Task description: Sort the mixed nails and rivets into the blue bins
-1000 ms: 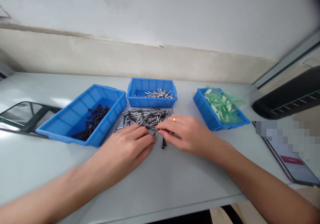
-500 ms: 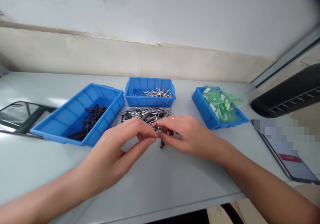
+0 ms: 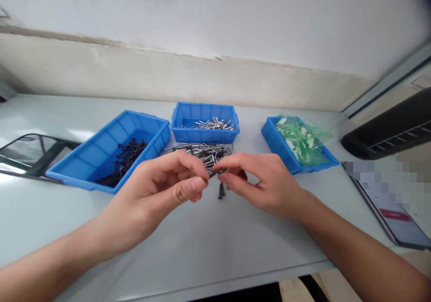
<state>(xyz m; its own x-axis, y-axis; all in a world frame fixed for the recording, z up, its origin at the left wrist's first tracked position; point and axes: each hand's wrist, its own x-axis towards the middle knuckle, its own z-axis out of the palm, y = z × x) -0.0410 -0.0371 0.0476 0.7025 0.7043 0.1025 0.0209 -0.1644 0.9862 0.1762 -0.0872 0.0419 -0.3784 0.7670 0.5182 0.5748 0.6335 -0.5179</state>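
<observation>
Above the table, my left hand (image 3: 161,190) and my right hand (image 3: 259,183) meet at the fingertips, each in a pinch. Between them they hold a few small dark nails (image 3: 217,172); which hand bears them I cannot tell. Just behind lies a loose pile of mixed silver and black nails (image 3: 202,151) on the table. A couple of black screws (image 3: 221,190) lie under the fingertips.
Three blue bins stand behind the pile: a left bin (image 3: 101,158) with black screws, a middle bin (image 3: 204,122) with silver nails, a right bin (image 3: 296,147) with green plastic pieces. A phone (image 3: 30,154) lies far left, another device (image 3: 393,212) right. The table's front edge is near.
Both hands have risen off the pile, from flat on the nails to a raised pinch with a few nails between the fingertips. The view has tilted slightly.
</observation>
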